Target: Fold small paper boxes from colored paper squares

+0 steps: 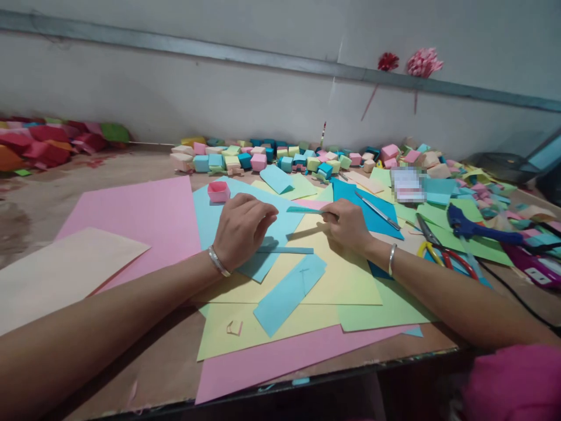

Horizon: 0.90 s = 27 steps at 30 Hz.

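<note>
My right hand point(348, 222) pinches a narrow blue-green paper strip point(304, 209) above the layered sheets, its free end pointing left. A short gap separates that end from my left hand point(243, 225), whose thumb and fingertips are drawn together with nothing visible between them. Beneath my left hand lies another thin blue paper strip point(287, 250). Closer to me, a light blue paper rectangle point(289, 295) with a small pen mark rests on a yellow sheet point(350, 280). A small pink paper box point(218, 192) stands just beyond my left hand.
Folded paper boxes point(258, 158) line the wall side. Scissors point(445, 251), a blue glue gun point(477, 225) and a silver pen or cutter point(377, 210) lie at right. Pink sheets point(140, 216) and a cream sheet point(65, 269) cover the left. The table edge point(350, 371) is near me.
</note>
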Tool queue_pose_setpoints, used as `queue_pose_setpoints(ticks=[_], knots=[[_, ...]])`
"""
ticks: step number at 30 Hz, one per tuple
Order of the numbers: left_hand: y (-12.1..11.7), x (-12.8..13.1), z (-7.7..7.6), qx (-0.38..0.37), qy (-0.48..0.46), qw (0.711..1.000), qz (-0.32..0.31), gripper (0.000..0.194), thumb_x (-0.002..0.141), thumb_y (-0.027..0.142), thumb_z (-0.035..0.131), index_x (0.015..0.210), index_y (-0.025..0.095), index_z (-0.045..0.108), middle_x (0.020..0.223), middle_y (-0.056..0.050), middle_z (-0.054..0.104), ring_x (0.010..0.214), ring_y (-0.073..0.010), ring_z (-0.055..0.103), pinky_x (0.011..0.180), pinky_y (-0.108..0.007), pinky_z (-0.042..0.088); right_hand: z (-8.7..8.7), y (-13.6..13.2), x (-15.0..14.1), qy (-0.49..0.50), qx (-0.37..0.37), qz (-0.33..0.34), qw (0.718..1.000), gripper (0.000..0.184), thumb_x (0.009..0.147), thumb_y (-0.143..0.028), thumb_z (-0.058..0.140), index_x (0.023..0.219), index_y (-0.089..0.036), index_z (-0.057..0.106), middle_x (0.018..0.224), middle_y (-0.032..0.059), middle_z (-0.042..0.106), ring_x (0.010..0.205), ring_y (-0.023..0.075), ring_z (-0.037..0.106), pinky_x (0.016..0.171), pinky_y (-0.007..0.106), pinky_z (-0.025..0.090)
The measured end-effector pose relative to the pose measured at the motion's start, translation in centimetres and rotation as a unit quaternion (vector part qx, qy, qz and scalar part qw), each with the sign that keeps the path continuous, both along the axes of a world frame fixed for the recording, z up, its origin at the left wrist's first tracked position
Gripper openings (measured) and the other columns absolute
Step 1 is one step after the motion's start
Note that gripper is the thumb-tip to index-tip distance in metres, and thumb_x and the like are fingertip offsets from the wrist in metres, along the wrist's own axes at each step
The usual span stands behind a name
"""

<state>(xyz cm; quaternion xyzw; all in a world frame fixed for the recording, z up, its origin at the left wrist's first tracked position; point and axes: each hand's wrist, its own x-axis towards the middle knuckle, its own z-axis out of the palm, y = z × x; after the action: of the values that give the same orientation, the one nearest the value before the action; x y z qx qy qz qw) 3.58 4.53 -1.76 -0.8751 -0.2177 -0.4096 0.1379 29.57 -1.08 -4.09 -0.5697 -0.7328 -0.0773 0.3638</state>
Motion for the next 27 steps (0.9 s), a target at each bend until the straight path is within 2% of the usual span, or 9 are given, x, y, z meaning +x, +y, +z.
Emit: queue_pose_setpoints(ticks=[3,4,6,8,10,16,21,23,27], knots=[[-0.8,0.3,-0.1,-0.004,0.0,1.0,-0.009,0.048,0.082,0.05,0.067,0.114,0.015,0.062,0.103,-0.01,0.073,0.097,-0.0286,0.062,0.087,-0.043,0.042,0.0,-0.6,-1.5,-0.062,0.037,0.023,0.997,0.021,0.083,-0.01,0.051,0.076,-0.017,0.07,0.071,0.0058,0.067,0.072,0.0204,0.054,0.067,0.033,0.034],[-1.0,0.3,-0.1,-0.008,0.015,1.0,-0.015,0.052,0.081,0.052,0.067,0.118,0.016,0.061,0.105,-0.01,0.074,0.101,-0.0294,0.062,0.089,-0.044,0.041,0.0,-0.8,-2.0,-0.084,0.05,0.029,0.995,0.021,0.083,-0.009,0.051,0.076,-0.017,0.07,0.07,0.0059,0.066,0.072,0.0205,0.053,0.067,0.034,0.033],[-1.2,0.3,0.0,-0.022,0.045,0.998,-0.032,0.032,0.087,0.044,0.063,0.111,0.023,0.065,0.093,-0.004,0.077,0.1,-0.0264,0.066,0.09,-0.044,0.038,0.0,-1.1,-2.8,-0.116,0.067,0.05,0.99,0.023,0.083,-0.008,0.05,0.077,-0.017,0.07,0.068,0.006,0.066,0.072,0.0204,0.052,0.068,0.034,0.032],[-1.2,0.3,0.2,-0.04,0.05,0.997,-0.041,0.015,0.093,0.031,0.056,0.093,0.026,0.071,0.076,0.002,0.077,0.09,-0.0216,0.069,0.089,-0.043,0.037,0.0,-1.2,-3.2,-0.12,0.068,0.078,0.987,0.024,0.083,-0.007,0.049,0.079,-0.016,0.071,0.07,0.0061,0.067,0.072,0.02,0.052,0.069,0.034,0.032],[-1.1,0.3,0.3,-0.063,0.04,0.997,-0.037,0.022,0.093,0.027,0.054,0.081,0.024,0.071,0.072,0.002,0.076,0.08,-0.019,0.07,0.084,-0.041,0.037,0.0,-1.0,-3.1,-0.104,0.053,0.093,0.989,0.025,0.086,-0.009,0.048,0.077,-0.017,0.07,0.07,0.0054,0.067,0.069,0.0191,0.051,0.068,0.034,0.033],[-0.6,0.3,0.0,-0.117,0.037,0.992,-0.039,0.022,0.09,0.026,0.056,0.077,0.021,0.073,0.068,-0.001,0.075,0.072,-0.0187,0.067,0.072,-0.037,0.038,-0.3,-0.6,-1.9,-0.045,-0.003,0.089,0.995,0.022,0.089,-0.018,0.052,0.074,-0.02,0.068,0.067,0.0023,0.067,0.066,0.0176,0.053,0.065,0.031,0.034],[-0.4,0.4,-0.1,-0.131,0.046,0.99,-0.037,0.023,0.088,0.025,0.057,0.072,0.021,0.074,0.067,-0.002,0.074,0.07,-0.0188,0.065,0.069,-0.036,0.038,-0.7,-0.6,-1.5,-0.079,-0.002,0.096,0.992,0.015,0.088,-0.026,0.056,0.079,-0.021,0.068,0.074,0.0031,0.067,0.071,0.0195,0.054,0.068,0.032,0.036],[-0.3,0.3,-0.1,-0.131,0.051,0.989,-0.038,0.024,0.088,0.024,0.056,0.071,0.021,0.074,0.067,-0.002,0.073,0.069,-0.0187,0.064,0.068,-0.036,0.038,-0.8,-0.4,-1.1,-0.092,-0.006,0.075,0.993,0.014,0.085,-0.023,0.057,0.077,-0.021,0.069,0.073,0.0034,0.068,0.069,0.0196,0.054,0.068,0.033,0.036],[0.0,0.0,0.0,-0.147,0.038,0.988,-0.026,0.024,0.086,0.022,0.055,0.069,0.019,0.072,0.063,-0.002,0.072,0.066,-0.0183,0.063,0.065,-0.034,0.039,-0.7,0.2,0.1,-0.073,-0.019,-0.018,0.997,0.021,0.084,-0.019,0.058,0.065,-0.019,0.068,0.064,0.0047,0.066,0.065,0.0196,0.053,0.064,0.033,0.035]])
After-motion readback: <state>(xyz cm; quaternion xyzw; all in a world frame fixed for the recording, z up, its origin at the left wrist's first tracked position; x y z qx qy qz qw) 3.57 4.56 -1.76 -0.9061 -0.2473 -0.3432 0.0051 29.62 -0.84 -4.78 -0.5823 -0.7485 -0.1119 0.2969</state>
